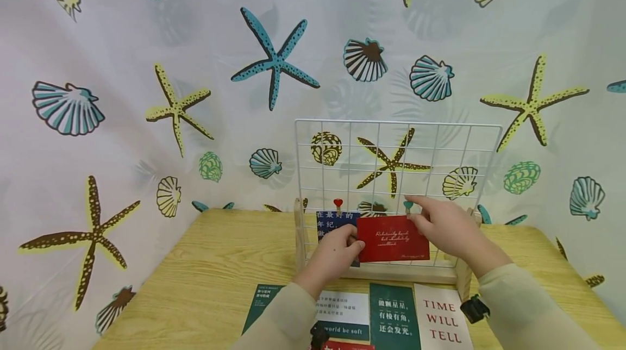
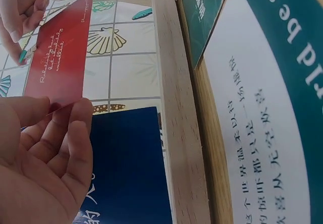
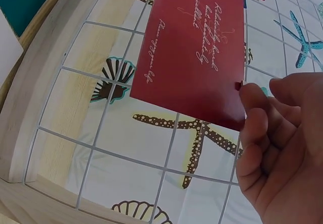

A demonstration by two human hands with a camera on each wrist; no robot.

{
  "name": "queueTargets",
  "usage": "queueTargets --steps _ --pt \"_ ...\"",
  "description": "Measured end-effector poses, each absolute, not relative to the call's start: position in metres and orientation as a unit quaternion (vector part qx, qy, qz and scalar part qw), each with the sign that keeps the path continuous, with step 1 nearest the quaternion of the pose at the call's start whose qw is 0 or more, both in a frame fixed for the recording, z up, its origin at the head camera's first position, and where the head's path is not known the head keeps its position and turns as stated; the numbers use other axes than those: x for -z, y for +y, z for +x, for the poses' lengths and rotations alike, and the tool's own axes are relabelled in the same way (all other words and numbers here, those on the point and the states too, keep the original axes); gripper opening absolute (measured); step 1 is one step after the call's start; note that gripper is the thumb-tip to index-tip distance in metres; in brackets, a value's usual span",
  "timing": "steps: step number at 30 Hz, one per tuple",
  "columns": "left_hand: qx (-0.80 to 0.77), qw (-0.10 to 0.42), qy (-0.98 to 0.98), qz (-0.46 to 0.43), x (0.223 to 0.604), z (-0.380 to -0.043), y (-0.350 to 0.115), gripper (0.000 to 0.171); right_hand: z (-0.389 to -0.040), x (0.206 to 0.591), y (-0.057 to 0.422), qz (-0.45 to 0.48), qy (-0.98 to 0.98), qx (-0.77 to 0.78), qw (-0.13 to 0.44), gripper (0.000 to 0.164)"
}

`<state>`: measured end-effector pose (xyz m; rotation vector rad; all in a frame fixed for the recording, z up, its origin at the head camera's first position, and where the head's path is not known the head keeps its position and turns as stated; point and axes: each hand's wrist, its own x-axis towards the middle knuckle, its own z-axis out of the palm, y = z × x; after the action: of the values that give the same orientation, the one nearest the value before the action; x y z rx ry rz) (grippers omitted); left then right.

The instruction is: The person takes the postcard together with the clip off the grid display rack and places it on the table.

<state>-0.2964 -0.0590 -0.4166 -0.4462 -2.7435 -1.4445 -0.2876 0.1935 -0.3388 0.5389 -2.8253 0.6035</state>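
A red card [image 1: 393, 238] with white script stands before the white wire grid [image 1: 371, 175]. My left hand [image 1: 337, 252] pinches its left edge between thumb and fingers. At the card's top right, my right hand [image 1: 447, 227] pinches a small clothespin with a teal heart [image 1: 408, 206]; in the right wrist view, fingers partly hide it and its tip lies at the card's edge. Beside the red card, a dark blue card [image 1: 325, 222] with white characters hangs from a clothespin with a red heart [image 1: 338, 203]; the red card and left hand cover part of it.
The grid stands in a wooden base [image 1: 406, 272] on a wood-grain table [image 1: 195, 263]. In front lie a green card [image 1: 395, 317], a white card with red letters [image 1: 442, 320], a white-and-green card [image 1: 349, 306] and others. A patterned curtain [image 1: 235, 132] hangs behind.
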Motion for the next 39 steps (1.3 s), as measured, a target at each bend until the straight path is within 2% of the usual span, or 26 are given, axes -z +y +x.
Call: queueTargets --steps 6,18,33,39 --pt "0.452 0.028 -0.880 -0.143 0.413 -0.297 -0.060 0.006 -0.288 0.338 0.193 0.174 -0.954 -0.221 0.104 0.040" --pt "0.455 0.037 -0.880 -0.133 0.410 -0.296 -0.061 0.004 -0.295 0.353 0.188 0.154 -0.942 -0.244 0.173 0.030" --pt "0.458 0.044 -0.879 -0.123 0.409 -0.295 -0.061 0.005 -0.292 0.362 0.184 0.139 -0.927 -0.268 0.224 0.022" --pt "0.457 0.044 -0.880 -0.123 0.410 -0.294 -0.063 0.007 -0.291 0.362 0.184 0.135 -0.925 -0.274 0.224 0.021"
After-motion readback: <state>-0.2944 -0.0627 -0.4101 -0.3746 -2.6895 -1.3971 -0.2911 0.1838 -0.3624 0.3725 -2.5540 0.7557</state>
